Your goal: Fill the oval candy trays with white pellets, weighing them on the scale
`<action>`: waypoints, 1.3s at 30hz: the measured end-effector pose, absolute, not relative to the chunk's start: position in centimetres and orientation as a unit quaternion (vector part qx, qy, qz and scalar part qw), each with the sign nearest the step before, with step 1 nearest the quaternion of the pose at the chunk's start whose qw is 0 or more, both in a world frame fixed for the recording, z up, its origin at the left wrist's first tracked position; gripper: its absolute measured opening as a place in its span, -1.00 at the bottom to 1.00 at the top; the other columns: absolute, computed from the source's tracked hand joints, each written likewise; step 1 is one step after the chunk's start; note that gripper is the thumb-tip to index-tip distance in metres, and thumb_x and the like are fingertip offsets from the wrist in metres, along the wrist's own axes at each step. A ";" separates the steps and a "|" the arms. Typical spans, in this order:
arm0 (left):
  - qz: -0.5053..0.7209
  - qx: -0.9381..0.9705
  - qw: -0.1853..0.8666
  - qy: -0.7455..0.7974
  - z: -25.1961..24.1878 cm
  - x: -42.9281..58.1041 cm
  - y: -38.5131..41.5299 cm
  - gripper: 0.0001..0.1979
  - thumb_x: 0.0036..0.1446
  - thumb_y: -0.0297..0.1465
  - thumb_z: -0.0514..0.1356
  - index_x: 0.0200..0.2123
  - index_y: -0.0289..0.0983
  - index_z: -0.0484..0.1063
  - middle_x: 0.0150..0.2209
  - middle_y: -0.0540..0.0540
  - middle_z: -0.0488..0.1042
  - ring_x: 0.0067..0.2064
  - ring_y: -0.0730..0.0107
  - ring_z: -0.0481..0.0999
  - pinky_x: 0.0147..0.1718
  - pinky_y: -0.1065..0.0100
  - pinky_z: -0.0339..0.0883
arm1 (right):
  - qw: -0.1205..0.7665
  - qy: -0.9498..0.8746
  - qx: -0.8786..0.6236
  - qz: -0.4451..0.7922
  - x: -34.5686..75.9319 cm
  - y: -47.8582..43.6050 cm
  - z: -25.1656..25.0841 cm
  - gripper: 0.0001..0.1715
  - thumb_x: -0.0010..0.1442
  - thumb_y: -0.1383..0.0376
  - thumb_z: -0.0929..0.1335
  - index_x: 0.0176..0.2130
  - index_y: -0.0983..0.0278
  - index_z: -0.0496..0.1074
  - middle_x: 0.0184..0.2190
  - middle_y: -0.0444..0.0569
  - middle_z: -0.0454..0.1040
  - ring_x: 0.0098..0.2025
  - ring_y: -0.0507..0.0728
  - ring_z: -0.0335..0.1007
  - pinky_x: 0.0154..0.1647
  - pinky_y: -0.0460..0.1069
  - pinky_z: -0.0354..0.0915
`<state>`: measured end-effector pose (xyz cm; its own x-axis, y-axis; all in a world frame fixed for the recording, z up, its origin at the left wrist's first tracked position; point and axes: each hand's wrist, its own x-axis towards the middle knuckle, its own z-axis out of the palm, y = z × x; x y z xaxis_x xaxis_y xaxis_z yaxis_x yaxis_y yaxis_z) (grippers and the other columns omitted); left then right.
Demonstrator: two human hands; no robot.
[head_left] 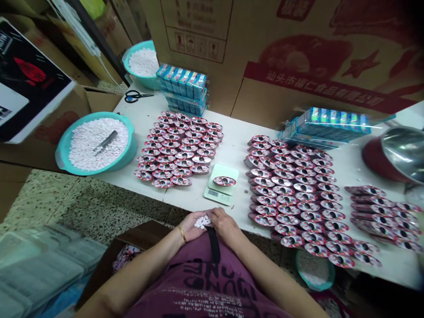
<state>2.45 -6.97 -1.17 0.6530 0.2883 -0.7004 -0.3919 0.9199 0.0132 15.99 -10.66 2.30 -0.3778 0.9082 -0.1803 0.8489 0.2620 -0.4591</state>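
Palm up and cupped, my left hand (190, 225) holds a small heap of white pellets (202, 221) in front of my body, just off the table's near edge. Beside it, my right hand (225, 223) is closed, fingers bent together at the heap's right side. What those fingers pinch, if anything, is hidden. Just beyond both hands lies a pale green digital scale (218, 196) with one red-and-white oval-topped pouch (224, 181) on it. Upright pouches (179, 148) of the same kind stand in rows left of the scale, and another block of pouches (294, 196) stands to its right.
On the left, a teal basin (130, 145) of white pellets holds a metal scoop (106, 141). Scissors (136, 96), a second pellet basin (126, 62) and wrapped blue boxes (185, 84) stand behind. More blue boxes (334, 123) and a metal bowl (377, 157) are at right.
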 end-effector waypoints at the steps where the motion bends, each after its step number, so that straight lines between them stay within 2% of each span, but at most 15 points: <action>1: 0.179 -0.067 0.914 0.358 -1.3 2.5 -7.1 -0.78 -0.02 -0.55 0.02 -0.29 -0.49 0.38 -0.42 -0.19 0.45 -0.39 0.38 0.42 -0.34 0.38 0.22 | 0.058 -0.790 -0.555 0.254 16.2 -10.8 2.2 -0.75 0.09 0.44 0.18 -0.19 0.26 0.26 -0.32 -0.01 0.28 -0.26 0.09 0.19 -0.32 -0.06 0.21; 6: 0.168 -0.064 0.919 0.350 -1.2 3.1 -6.3 -0.76 -0.02 -0.54 0.04 -0.24 -0.47 0.38 -0.40 -0.18 0.45 -0.37 0.39 0.42 -0.34 0.40 0.22 | 0.086 -0.765 -0.572 0.283 17.3 -10.3 1.7 -0.84 0.11 0.37 0.18 -0.29 0.29 0.28 -0.34 -0.01 0.26 -0.29 0.07 0.21 -0.30 -0.06 0.22; 11: 0.158 -0.075 0.919 0.353 -1.2 3.9 -5.7 -0.79 -0.01 -0.53 0.06 -0.29 -0.48 0.39 -0.43 -0.18 0.45 -0.39 0.40 0.43 -0.35 0.41 0.25 | 0.182 -0.718 -0.587 0.326 18.2 -10.0 1.9 -0.83 0.07 0.40 0.19 -0.30 0.27 0.29 -0.40 -0.06 0.26 -0.32 0.05 0.21 -0.31 -0.07 0.21; 16: 0.184 -0.076 0.911 0.362 -1.5 4.8 -4.8 -0.80 -0.02 -0.54 0.07 -0.29 -0.48 0.39 -0.32 -0.24 0.45 -0.27 0.32 0.44 -0.23 0.35 0.26 | 0.244 -0.670 -0.603 0.358 19.7 -9.0 2.8 -0.85 0.02 0.41 0.21 -0.36 0.27 0.31 -0.47 -0.11 0.26 -0.41 0.01 0.20 -0.39 -0.11 0.19; 20: 0.217 -0.050 0.909 0.351 -1.2 5.3 -3.1 -0.77 -0.05 -0.53 0.11 -0.27 -0.50 0.38 -0.28 -0.27 0.45 -0.20 0.27 0.42 -0.14 0.31 0.23 | 0.286 -0.654 -0.622 0.323 21.2 -6.1 2.7 -0.85 0.01 0.39 0.22 -0.33 0.28 0.31 -0.47 -0.12 0.26 -0.47 -0.02 0.19 -0.45 -0.13 0.18; 23: 0.220 -0.036 0.906 0.361 -1.1 4.8 -2.3 -0.74 -0.05 -0.51 0.11 -0.24 -0.49 0.37 -0.25 -0.29 0.44 -0.17 0.25 0.41 -0.13 0.31 0.23 | 0.275 -0.665 -0.644 0.258 22.1 -3.5 2.0 -0.83 0.00 0.39 0.22 -0.33 0.29 0.32 -0.48 -0.10 0.26 -0.48 -0.01 0.18 -0.42 -0.12 0.17; 30: 0.235 -0.053 0.892 0.382 -1.4 2.9 -3.3 -0.73 -0.06 -0.50 0.11 -0.23 -0.49 0.37 -0.20 -0.29 0.42 -0.11 0.19 0.37 -0.14 0.31 0.25 | 0.169 -0.705 -0.660 0.194 22.3 -1.0 0.8 -0.77 0.06 0.39 0.19 -0.27 0.27 0.35 -0.36 -0.04 0.32 -0.34 0.04 0.25 -0.33 -0.10 0.18; 39: 0.236 -0.082 0.876 0.414 -1.2 0.0 -5.2 -0.76 -0.04 -0.53 0.09 -0.24 -0.48 0.37 -0.22 -0.31 0.43 -0.12 0.20 0.38 -0.17 0.30 0.29 | 0.273 -0.671 -0.673 0.153 23.7 -6.7 3.5 -0.77 0.13 0.34 0.16 -0.27 0.26 0.34 -0.36 -0.05 0.35 -0.27 0.04 0.27 -0.22 -0.06 0.20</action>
<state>0.02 -5.22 -1.22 0.5468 0.3446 -0.7631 -0.4804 0.8756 0.0512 23.67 -6.65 3.49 0.0540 0.9856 0.1601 0.8189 0.0481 -0.5719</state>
